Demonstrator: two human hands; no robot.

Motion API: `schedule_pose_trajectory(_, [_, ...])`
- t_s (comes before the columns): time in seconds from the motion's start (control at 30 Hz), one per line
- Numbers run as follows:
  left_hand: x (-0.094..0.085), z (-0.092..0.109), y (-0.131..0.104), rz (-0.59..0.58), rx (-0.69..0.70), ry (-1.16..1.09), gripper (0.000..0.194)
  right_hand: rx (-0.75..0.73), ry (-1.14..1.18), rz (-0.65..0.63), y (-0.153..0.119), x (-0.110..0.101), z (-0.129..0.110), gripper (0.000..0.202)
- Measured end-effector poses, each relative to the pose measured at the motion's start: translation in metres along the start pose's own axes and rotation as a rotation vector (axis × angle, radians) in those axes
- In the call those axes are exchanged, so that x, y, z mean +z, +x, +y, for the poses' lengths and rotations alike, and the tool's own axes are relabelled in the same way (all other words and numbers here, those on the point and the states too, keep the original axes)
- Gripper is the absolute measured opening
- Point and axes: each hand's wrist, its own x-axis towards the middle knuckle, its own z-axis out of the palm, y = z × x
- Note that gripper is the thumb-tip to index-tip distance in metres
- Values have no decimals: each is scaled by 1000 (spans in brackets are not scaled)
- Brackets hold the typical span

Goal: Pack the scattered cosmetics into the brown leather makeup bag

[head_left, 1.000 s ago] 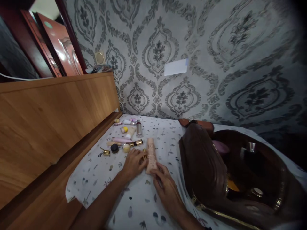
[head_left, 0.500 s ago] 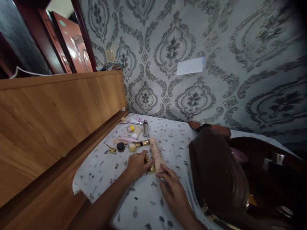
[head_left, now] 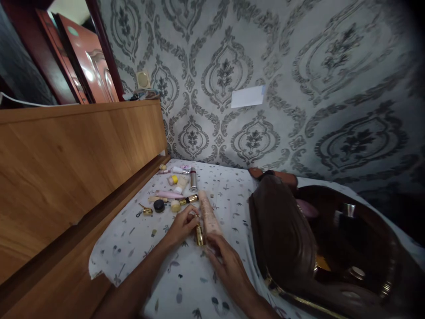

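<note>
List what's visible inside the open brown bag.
Inside the brown bag: a pinkish item, a silver-topped object, something orange, a round-capped item. Anything beneath them is covered; deep shadow hides the rest.

Left grip [head_left: 181,226] and right grip [head_left: 228,265] are bare — slim, with narrow fingers [head_left: 217,243] — and the forearms [head_left: 144,268] behind them are slender, uncovered as far as they show.
</note>
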Motion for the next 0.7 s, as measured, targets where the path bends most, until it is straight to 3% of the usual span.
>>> schedule_pose_trajectory(0.17, [7,11,-5,-125,3,-218,48,101,182,-69,5,-5,-12,39])
schedule_pose_trajectory(0.4, [5,21,-4,-145,-28,-154,56,172,267,-64,9,-7,-13,38])
schedule_pose_trajectory(0.7, [3,16,-3,-126,7,-121,47,175,272,-40,10,-10,-18,29])
